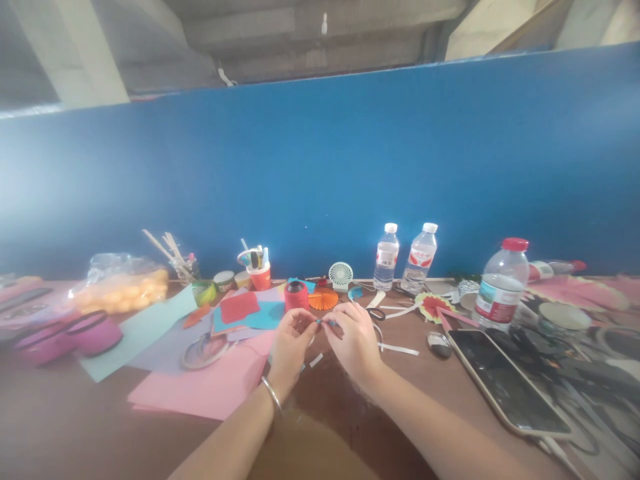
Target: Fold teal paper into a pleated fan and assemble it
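Observation:
My left hand, with a silver bangle on the wrist, is closed in a pinch at the middle of the table. Opposite it my right hand pinches too, and the fingertips of both almost meet around a small blue piece, perhaps paper. Most of that piece is covered by the fingers. Just beyond the hands lie an orange folded paper fan and a red roll-shaped object. Black-handled scissors are beside my right hand. A white paper scrap lies below the fingers.
Pink paper sheets and a pale green sheet spread to the left. Two water bottles and a small white fan stand along the blue partition. A phone, cables and a larger bottle crowd the right.

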Motion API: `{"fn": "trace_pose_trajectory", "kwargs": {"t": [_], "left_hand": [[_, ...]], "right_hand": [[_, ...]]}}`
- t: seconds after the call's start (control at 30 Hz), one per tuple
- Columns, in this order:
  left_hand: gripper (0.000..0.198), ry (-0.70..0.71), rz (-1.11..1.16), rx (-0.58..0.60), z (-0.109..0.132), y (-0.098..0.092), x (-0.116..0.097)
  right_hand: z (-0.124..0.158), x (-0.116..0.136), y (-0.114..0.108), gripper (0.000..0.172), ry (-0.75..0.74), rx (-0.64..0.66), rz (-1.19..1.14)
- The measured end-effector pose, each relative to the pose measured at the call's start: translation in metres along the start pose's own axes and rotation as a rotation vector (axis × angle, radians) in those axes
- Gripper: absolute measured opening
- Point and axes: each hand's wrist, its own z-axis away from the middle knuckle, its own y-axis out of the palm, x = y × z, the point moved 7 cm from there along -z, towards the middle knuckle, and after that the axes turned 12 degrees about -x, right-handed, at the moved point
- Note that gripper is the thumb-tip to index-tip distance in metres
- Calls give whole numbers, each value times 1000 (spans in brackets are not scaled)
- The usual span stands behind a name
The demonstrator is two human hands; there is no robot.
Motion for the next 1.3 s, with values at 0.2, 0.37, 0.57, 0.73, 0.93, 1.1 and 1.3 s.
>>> {"fn": "trace_pose_trajectory", "kwargs": {"t": [0.2,0.37,0.57,0.73,0.93,1.1,1.3], "left_hand": [[20,18,-27,37,-1,1,-1],[21,30,-30,26,-1,0,-1],[20,23,-22,15,0,1,-4],[22,4,-12,-12,0,-1,-3],[20,52,-48,-9,0,-2,-1],[19,75,-78,-22,0,-3,-2],[18,63,-10,-32,-1,-3,-5]], "right_hand": [[1,-2,3,10,2,18,-5],[0,0,1,11,-21,-4,-12],[1,2,-1,12,-40,-9,12],[1,5,-3,14,-82,-15,26],[1,9,-5,15,-134,-13,43],[2,14,-4,16,-185,19,53],[1,5,-3,16,-80,-12,17]]}}
